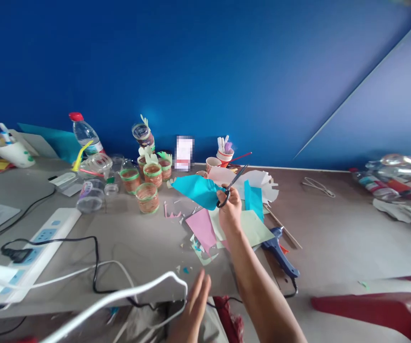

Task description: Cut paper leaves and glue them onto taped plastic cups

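My right hand (pixel 231 209) is closed around the dark handles of a pair of scissors (pixel 236 178), whose blades point up and away to the right. A sheet of bright blue paper (pixel 198 189) extends leftward from the same hand, apparently pinched there too. My left hand (pixel 194 307) is low at the table's front edge, fingers stretched out and holding nothing. Beneath the right hand lie a pink paper piece (pixel 201 228), pale green paper (pixel 257 227) and a blue strip (pixel 253 200). Small paper scraps (pixel 201 250) are scattered beside them.
Several twine-wrapped cups (pixel 147 197) stand left of the paper, near clear plastic cups (pixel 91 195) and a bottle (pixel 88 136). A blue glue gun (pixel 280 252) lies right. A power strip (pixel 44 247), black cord and white cable (pixel 119 300) cross the left front.
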